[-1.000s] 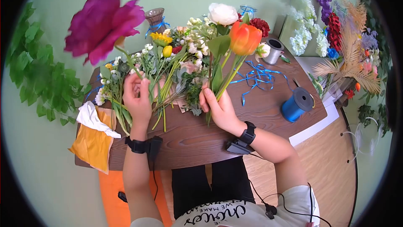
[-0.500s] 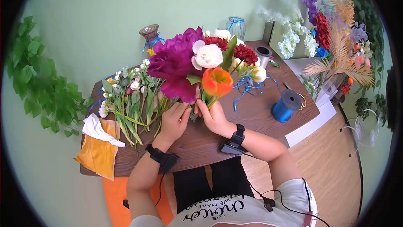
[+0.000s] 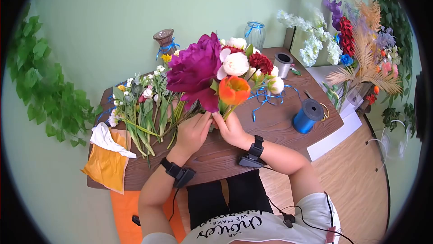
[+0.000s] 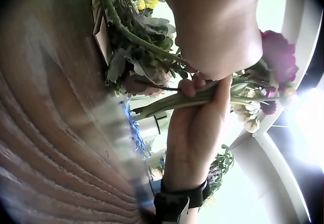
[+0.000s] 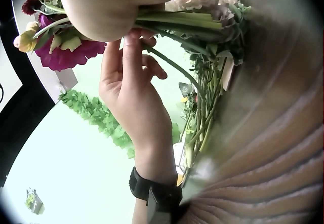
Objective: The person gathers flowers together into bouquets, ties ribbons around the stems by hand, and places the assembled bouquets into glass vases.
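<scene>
My right hand (image 3: 232,131) grips a bunch of flower stems (image 4: 174,102) above the table. At the top of this bunch are an orange tulip (image 3: 234,90), a white peony (image 3: 236,64) and a dark red flower (image 3: 261,62). Close beside it, my left hand (image 3: 191,135) pinches the green stem (image 5: 177,64) of a large purple peony (image 3: 196,70). That bloom leans against the others, and its stem slants down past the fingers in the right wrist view. The two hands are together at the stems, partly hiding the grip from the head view.
Several loose flowers (image 3: 144,108) lie on the table's left half. To the right are a blue ribbon spool (image 3: 306,116), a silver spool (image 3: 283,65), tangled blue ribbon (image 3: 266,99) and scissors (image 3: 324,111). Two vases, one brown (image 3: 165,41) and one clear (image 3: 255,34), stand behind.
My left hand has brought the purple peony from the left to the bunch in my right hand. The bunch has tilted, its blooms now facing me more. Over the last half second both hands moved little.
</scene>
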Motion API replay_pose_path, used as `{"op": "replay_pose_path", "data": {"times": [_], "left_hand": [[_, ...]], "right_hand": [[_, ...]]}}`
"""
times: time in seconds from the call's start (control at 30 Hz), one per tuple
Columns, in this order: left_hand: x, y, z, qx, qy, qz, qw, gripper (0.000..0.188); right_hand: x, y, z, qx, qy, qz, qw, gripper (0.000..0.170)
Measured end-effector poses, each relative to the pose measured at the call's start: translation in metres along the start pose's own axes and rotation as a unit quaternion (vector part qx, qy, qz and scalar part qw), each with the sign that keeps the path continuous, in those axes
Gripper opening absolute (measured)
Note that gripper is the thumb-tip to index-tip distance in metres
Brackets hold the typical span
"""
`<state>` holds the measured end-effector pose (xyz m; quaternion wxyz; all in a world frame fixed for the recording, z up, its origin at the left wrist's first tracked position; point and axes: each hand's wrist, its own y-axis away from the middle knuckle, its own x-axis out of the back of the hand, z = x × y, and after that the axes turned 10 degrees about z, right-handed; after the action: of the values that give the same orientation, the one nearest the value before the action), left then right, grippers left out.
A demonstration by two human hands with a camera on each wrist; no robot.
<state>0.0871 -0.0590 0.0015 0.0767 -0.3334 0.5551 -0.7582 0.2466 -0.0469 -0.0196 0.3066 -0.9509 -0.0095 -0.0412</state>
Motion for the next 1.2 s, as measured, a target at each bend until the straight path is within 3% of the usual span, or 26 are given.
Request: {"op": "replay_pose_path", "data": {"times": [0.1,0.2,0.3,0.43,0.57,0.8,1.2], "left_hand": [[0.000,-0.001,0.000,0.005,0.014,-0.007,1.000,0.031],[-0.001,-0.003,-0.006,-0.010,0.038,0.014,0.999,0.034],[0.006,-0.004,-0.013,0.056,0.033,0.040,0.997,0.029],[0.021,-0.001,-0.041,0.140,-0.007,0.085,0.986,0.017],[0.034,0.002,-0.088,0.218,-0.093,0.122,0.964,0.012],[0.041,0.050,-0.154,0.305,-0.220,0.062,0.924,0.016],[0.042,0.044,-0.142,0.308,-0.277,-0.009,0.910,0.015]], "right_hand": [[-0.002,0.000,0.000,0.034,0.005,0.033,0.999,0.014],[-0.001,-0.001,-0.006,0.014,-0.012,0.056,0.998,0.012],[0.002,-0.004,-0.010,-0.033,-0.063,0.062,0.996,0.018],[0.003,-0.011,-0.016,0.018,-0.077,0.110,0.991,0.023],[-0.001,-0.014,-0.011,0.008,-0.228,0.088,0.970,0.021],[-0.003,-0.009,-0.017,-0.046,-0.262,0.073,0.961,0.019],[-0.004,-0.002,-0.017,-0.060,-0.247,0.051,0.966,0.011]]}}
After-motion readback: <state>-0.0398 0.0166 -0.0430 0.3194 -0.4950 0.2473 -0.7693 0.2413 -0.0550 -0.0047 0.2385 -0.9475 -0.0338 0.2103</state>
